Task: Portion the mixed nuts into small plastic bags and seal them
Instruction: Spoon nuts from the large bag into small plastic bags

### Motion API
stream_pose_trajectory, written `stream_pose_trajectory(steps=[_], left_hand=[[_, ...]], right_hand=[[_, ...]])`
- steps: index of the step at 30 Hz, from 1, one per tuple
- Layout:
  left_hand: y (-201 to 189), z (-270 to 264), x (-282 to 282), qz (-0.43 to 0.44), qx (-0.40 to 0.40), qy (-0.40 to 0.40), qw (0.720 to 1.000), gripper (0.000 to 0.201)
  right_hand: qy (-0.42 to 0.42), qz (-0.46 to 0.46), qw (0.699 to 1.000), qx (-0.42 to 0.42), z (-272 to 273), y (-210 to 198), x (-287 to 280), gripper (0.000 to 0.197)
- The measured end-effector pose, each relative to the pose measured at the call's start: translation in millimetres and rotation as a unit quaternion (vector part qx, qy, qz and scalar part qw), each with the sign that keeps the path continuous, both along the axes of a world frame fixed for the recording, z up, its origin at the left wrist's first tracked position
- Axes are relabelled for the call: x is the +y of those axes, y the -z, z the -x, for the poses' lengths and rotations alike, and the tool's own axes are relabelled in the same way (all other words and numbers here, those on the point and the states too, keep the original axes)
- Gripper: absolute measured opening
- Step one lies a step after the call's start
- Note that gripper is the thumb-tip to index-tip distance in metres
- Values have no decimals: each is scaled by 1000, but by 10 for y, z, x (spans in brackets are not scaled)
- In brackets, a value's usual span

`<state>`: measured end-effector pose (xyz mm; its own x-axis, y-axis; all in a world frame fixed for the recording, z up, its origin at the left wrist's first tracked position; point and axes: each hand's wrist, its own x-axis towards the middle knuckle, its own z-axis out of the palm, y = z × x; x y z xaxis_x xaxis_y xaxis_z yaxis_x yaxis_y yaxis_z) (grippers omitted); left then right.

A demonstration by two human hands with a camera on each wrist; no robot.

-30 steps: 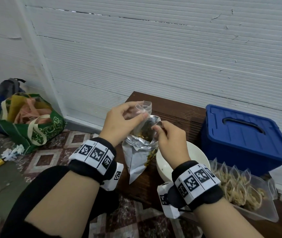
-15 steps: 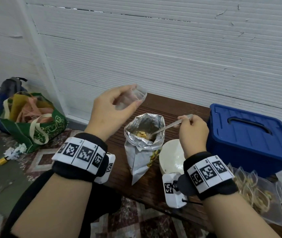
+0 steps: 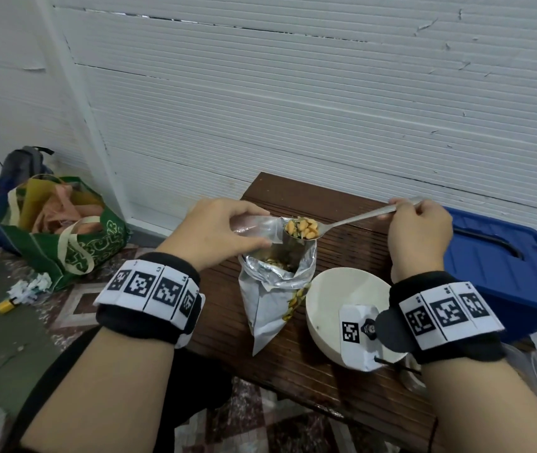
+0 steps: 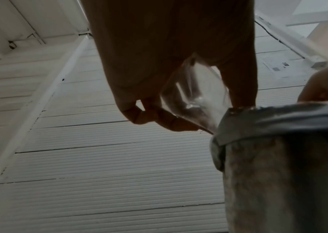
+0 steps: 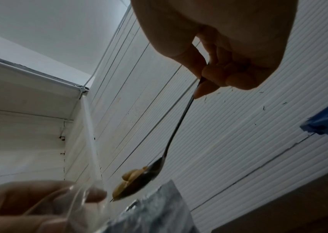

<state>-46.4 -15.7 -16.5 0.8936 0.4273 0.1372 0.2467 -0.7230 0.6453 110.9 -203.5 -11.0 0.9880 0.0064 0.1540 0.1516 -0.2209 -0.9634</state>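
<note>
An open silver foil bag of mixed nuts (image 3: pixel 277 289) stands on the dark wooden table (image 3: pixel 326 364). My left hand (image 3: pixel 218 233) holds a small clear plastic bag (image 3: pixel 254 230) by its mouth, just above the foil bag's left rim; the same plastic bag (image 4: pixel 194 94) shows under my fingers in the left wrist view. My right hand (image 3: pixel 419 227) pinches the handle of a metal spoon (image 3: pixel 352 219). The spoon bowl, heaped with nuts (image 3: pixel 303 227), hovers at the clear bag's mouth. In the right wrist view the loaded spoon (image 5: pixel 139 178) hangs over the foil bag (image 5: pixel 159 209).
A white bowl (image 3: pixel 335 299) sits right of the foil bag. A blue lidded box (image 3: pixel 505 266) stands at the table's right end. A clear tub (image 3: pixel 535 364) shows partly at the lower right edge. A green tote bag (image 3: pixel 61 230) lies on the tiled floor, left.
The right hand has lifted the spoon out of the foil bag with a heap of nuts. The left hand has lowered the clear bag to the foil bag's rim, beside the spoon.
</note>
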Motion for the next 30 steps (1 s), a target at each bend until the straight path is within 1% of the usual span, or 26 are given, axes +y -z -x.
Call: stream_pose_trajectory(steps=[7,10,12,16,17,20,22,24,27,28,30], left_hand=[[31,-70,-71,18,6,3,1000,54],[42,-92,-94,9,8,-1,1000,56],[59,-101,-100,-3,5,-3,1000,58],[83,-121,-145,-1,-23,10,1000,72],[91,-131,-163,1,-34,15,999,70],[111,-146,-204,26,-83,2,996,47],[97,-131,-198,52,-113,-15,992,32],[78,-106,-166,62,-128,-31,989,25],[81,-70,-106,85,-132,-44,987,20],[88,-65,-91,93,-131,-45,986,18],[95,-56,-77,97,-127,-45,986,14]], right_hand=[[-56,21,998,-12,41,-14,123,26],[-80,21,996,-13,59,5,184,25],[-97,13,995,-19,72,-10,207,25],[-148,-24,988,-40,132,-52,250,21],[-170,-31,984,-53,158,-60,256,21],[-243,-58,963,-103,238,-102,242,19],[-261,-80,952,-140,257,-141,204,18],[-247,-108,946,-179,242,-174,153,18],[-184,-159,947,-208,180,-201,99,18],[-155,-167,951,-211,157,-204,90,19],[-104,-148,960,-213,122,-183,83,18]])
